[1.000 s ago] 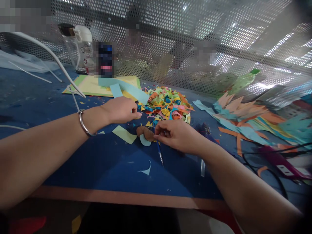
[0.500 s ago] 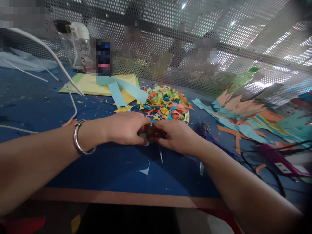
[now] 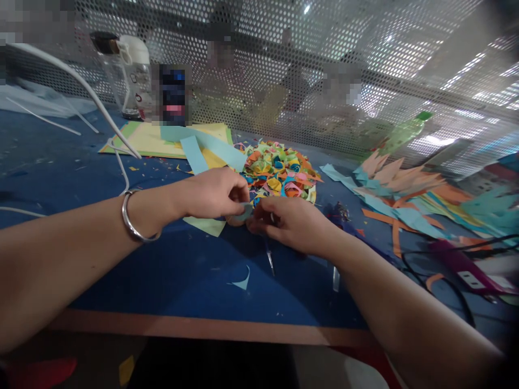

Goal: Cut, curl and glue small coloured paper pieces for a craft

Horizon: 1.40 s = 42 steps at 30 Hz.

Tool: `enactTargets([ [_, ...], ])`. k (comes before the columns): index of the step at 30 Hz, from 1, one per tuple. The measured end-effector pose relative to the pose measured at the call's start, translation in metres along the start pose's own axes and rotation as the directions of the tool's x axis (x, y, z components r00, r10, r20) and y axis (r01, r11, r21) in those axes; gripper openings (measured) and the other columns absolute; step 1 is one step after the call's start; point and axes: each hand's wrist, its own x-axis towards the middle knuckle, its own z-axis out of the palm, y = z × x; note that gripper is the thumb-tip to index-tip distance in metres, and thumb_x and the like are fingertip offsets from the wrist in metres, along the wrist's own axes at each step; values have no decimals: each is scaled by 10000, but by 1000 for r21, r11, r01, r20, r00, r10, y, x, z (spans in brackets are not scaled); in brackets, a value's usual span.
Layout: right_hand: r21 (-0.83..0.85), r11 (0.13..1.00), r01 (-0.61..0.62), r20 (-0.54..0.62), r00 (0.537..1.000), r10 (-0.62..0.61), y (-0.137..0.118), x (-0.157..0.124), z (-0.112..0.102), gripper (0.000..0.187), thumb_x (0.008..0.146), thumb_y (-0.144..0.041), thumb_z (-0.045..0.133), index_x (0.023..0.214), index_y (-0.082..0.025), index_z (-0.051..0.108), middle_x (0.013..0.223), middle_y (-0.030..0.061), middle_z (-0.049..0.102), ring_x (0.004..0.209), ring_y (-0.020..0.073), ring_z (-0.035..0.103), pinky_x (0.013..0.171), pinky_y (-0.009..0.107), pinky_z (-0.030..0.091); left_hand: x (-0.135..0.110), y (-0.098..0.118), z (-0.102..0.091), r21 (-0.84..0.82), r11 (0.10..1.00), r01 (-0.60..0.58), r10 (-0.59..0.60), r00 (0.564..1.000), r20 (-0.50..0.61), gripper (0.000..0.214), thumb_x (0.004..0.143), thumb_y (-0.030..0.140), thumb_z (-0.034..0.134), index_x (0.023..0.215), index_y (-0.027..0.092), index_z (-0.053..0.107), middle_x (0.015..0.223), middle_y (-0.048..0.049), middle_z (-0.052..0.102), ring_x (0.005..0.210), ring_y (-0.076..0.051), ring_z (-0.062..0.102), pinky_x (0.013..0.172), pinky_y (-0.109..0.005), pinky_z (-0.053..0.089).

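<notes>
My left hand pinches a small pale blue-green paper piece between thumb and fingers. Close beside it, my right hand is closed, its fingertips by the paper's right side. A slim pen-like tool with a metallic tip points down from under the right hand; its upper part is hidden by the fingers. Just beneath my left hand lies a pale green paper piece. Right behind the hands is a round mass of colourful curled paper pieces. A blue paper scrap lies in front.
Yellow and green sheets with blue strips lie at the back left, near two bottles. A white cable arches at left. Cut paper strips, a purple power strip and black cords are on the right.
My left hand has shifted slightly up and left, baring more of the small paper piece. The pale green paper under it now shows. My right hand has barely moved.
</notes>
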Motion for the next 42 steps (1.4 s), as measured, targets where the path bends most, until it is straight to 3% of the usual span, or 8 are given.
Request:
enactTargets([
  [3,43,998,36,-161,986,-29,1,0,0,117,868,-300,649,833,-190,628,766,8,643,615,127,536,579,250,358,5,-5,3,-413,910,48,-64,998,-26,95,768,183,681,857,149,687,689,-6,673,601,-122,613,592,-246,445],
  [5,67,995,68,-294,955,-45,3,-1,0,124,866,-306,665,850,-189,628,771,7,645,622,126,550,589,250,384,7,-6,8,-574,814,89,-121,993,-18,63,800,179,669,851,141,672,683,-7,668,599,-109,618,601,-237,465],
  [9,33,990,139,-463,880,-108,4,-3,-1,149,847,-287,710,925,-182,638,785,1,650,611,118,567,590,248,426,9,-4,13,-724,672,156,-195,980,30,42,797,120,668,809,153,646,628,17,646,599,-88,629,609,-203,454],
  [17,8,976,216,-528,830,-179,1,-5,-2,220,906,-304,669,1105,-212,648,900,14,673,569,92,553,592,246,478,12,-4,16,-818,547,176,-217,974,65,81,825,151,620,748,161,643,623,32,614,560,-61,601,574,-192,420],
  [20,-19,969,248,-539,813,-219,1,-4,-4,68,932,-260,624,931,-210,671,817,19,671,677,132,591,665,271,481,11,-3,16,-799,580,156,-197,979,48,109,827,187,634,723,157,649,622,18,621,560,-67,587,568,-198,423],
  [28,171,972,164,-513,857,-55,2,-2,-5,147,914,-267,597,786,-202,627,732,11,621,593,121,526,570,269,432,4,1,19,-655,753,-68,23,997,-78,185,823,330,682,834,146,704,832,-47,731,717,-121,657,656,-242,498],
  [36,301,951,65,-501,860,100,4,-2,-3,115,859,-283,662,826,-192,600,727,-10,589,585,108,526,540,251,427,4,0,23,-503,844,-188,103,976,-191,174,848,281,662,875,123,728,850,-45,743,787,-125,670,749,-255,530],
  [42,294,955,39,-478,871,111,7,0,-4,155,866,-334,667,914,-194,620,806,12,641,581,107,547,536,250,441,3,0,24,-422,872,-248,139,952,-271,159,840,251,659,919,115,685,825,-49,727,755,-127,670,706,-255,531],
])
